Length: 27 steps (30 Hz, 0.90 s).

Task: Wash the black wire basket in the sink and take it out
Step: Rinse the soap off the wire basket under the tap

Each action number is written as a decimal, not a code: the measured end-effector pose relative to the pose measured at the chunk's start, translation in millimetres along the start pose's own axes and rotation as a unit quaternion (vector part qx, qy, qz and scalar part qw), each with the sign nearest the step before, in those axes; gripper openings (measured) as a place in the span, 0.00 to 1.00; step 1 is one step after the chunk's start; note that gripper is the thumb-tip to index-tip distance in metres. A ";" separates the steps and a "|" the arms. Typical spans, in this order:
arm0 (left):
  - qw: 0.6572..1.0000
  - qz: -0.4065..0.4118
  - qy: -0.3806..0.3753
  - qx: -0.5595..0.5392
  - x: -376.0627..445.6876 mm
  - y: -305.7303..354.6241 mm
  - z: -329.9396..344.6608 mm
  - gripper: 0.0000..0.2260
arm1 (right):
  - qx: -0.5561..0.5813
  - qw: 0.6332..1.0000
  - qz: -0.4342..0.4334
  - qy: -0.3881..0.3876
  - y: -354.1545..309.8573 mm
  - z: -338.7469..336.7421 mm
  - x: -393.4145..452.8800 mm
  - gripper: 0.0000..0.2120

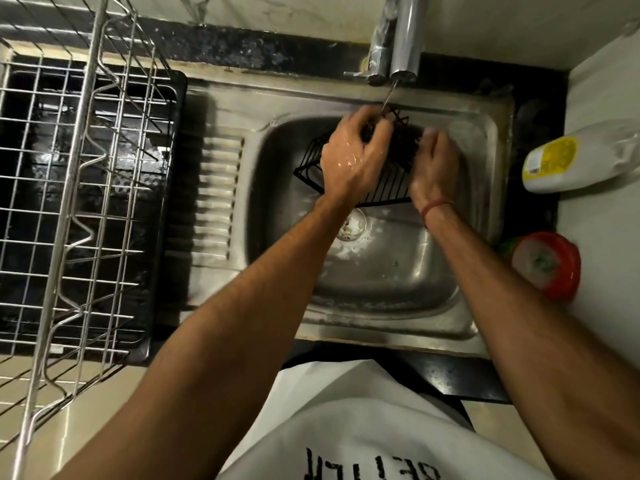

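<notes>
Both hands (349,157) (433,161) gripping half-hidden black wire basket (381,188), right fingers blurred.

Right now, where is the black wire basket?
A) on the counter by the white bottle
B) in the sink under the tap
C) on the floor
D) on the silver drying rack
B: both hands hold the black wire basket inside the sink, just below the tap.
</notes>
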<state>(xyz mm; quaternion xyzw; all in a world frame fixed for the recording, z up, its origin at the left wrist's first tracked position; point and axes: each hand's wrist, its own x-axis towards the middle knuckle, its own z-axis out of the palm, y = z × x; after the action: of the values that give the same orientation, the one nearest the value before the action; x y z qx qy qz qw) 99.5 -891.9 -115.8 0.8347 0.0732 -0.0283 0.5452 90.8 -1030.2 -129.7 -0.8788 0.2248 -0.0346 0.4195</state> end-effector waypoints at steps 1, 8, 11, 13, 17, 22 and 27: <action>1.000 -0.019 0.001 0.002 5.8 4.6 -3.8 0.11 | -0.044 0.999 -0.031 0.004 -7.9 4.2 3.5 0.23; 0.981 -0.143 -0.092 -0.090 35.4 18.4 -21.8 0.29 | -0.182 0.893 -0.396 -0.109 -30.9 15.0 -7.0 0.26; 0.974 -0.121 -0.127 -0.142 40.9 10.4 -28.3 0.22 | -0.179 0.866 -0.445 -0.144 -25.1 5.2 3.7 0.26; 0.972 -0.122 -0.143 -0.138 45.6 6.9 -28.8 0.18 | -0.151 0.898 -0.390 -0.135 -23.7 6.9 10.5 0.25; 0.969 -0.141 -0.134 -0.154 44.9 -3.7 -19.8 0.16 | -0.083 0.980 -0.149 -0.105 -42.9 14.6 20.4 0.27; 0.979 -0.097 -0.100 -0.148 30.6 -24.5 -21.4 0.21 | -0.121 0.979 -0.057 -0.155 -68.9 22.0 34.2 0.26; 0.990 -0.133 -0.001 -0.041 6.9 -60.7 -23.2 0.28 | -0.102 0.975 -0.076 -0.181 -84.4 31.3 40.4 0.18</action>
<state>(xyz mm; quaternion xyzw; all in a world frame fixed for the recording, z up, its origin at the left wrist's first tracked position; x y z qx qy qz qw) 96.2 -846.1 -162.2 0.7945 0.1837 -0.0984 0.5704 165.8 -978.5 -91.5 -0.9231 0.0799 0.1164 0.3578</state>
